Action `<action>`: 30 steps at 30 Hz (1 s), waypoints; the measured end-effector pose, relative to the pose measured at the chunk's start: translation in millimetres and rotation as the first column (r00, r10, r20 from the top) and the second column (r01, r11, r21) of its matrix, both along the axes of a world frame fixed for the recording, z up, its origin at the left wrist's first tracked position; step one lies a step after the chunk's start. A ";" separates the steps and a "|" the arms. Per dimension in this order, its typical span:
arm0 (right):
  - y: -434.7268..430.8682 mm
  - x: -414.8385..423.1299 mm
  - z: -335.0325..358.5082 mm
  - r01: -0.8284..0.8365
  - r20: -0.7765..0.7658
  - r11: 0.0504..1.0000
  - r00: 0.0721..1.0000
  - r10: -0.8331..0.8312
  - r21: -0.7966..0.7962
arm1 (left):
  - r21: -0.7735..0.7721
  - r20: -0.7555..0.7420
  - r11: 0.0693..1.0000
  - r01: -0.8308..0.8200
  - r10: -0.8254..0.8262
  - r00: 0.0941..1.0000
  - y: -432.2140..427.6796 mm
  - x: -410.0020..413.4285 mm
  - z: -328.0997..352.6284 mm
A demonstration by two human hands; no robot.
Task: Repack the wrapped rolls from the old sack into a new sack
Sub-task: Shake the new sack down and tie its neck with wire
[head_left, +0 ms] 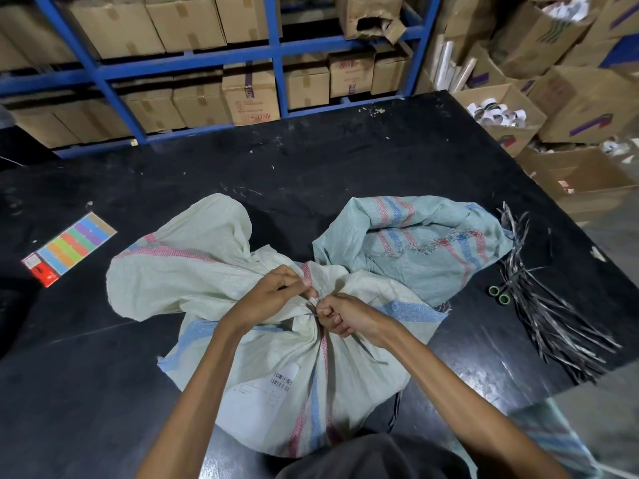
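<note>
Hands meet at centre frame: left hand (276, 294) pinches the bunched neck of the full sack (273, 392), right hand (344, 314) fists round a thin tie (372, 355). Rolls are hidden inside. Torn sack (415, 243) lies limp at upper right. Looks like tying-off; next, cinch hard and knot.

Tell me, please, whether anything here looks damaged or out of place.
Yes. The green sack has a frayed tear across its red and blue stripes, and a box on the rack is ripped open at its lower edge.
</note>
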State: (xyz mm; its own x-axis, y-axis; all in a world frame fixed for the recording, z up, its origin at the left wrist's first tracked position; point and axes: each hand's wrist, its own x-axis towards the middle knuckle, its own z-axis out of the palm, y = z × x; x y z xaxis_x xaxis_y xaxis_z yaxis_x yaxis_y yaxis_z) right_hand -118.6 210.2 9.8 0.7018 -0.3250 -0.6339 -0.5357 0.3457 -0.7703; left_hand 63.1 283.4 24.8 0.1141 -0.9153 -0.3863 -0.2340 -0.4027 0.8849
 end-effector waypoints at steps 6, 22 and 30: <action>-0.9 1.8 3.7 -0.040 -0.004 0.997 0.999 0.040 -0.062 | -0.057 0.053 0.998 0.007 -0.004 0.999 -5.1 -1.8 -3.0; 30.8 1.6 -19.1 0.431 0.111 0.826 0.900 -0.421 -0.363 | -0.320 0.783 0.940 -0.122 0.335 0.524 -19.3 8.0 -27.2; 57.6 10.2 -26.3 0.396 0.173 0.772 0.917 -0.359 -0.498 | -0.160 0.929 0.965 -0.209 0.219 0.299 -25.0 15.3 -32.0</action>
